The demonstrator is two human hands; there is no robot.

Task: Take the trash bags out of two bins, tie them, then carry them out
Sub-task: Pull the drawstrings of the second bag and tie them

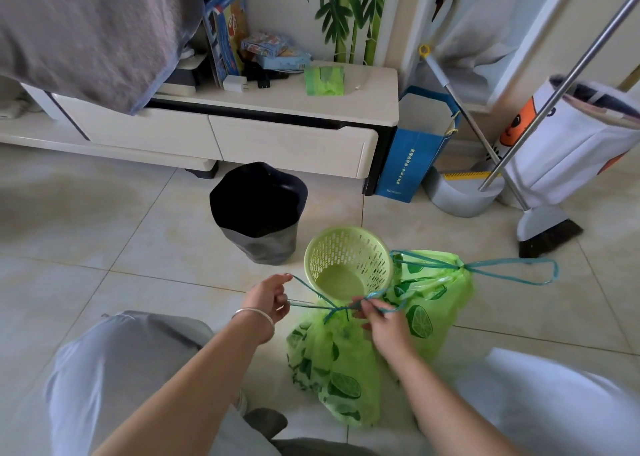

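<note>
Two green lime-print trash bags lie on the tiled floor. The near bag [332,369] sits between my hands, its blue drawstring [311,291] pulled taut across its gathered neck. My left hand [268,298] pinches one end of the string. My right hand [381,324] pinches the other end at the knot. The far bag [436,293] lies to the right, its neck cinched and a long blue loop [512,272] trailing right. A green perforated bin [348,261] stands bare behind the bags. A grey bin [258,213] with a black liner stands further back.
A white low cabinet [277,137] runs along the wall behind the bins. A blue paper bag [412,154], a dustpan [460,192], a broom [550,234] and a white printed bag [571,144] crowd the right side. My knees frame the bottom of the view.
</note>
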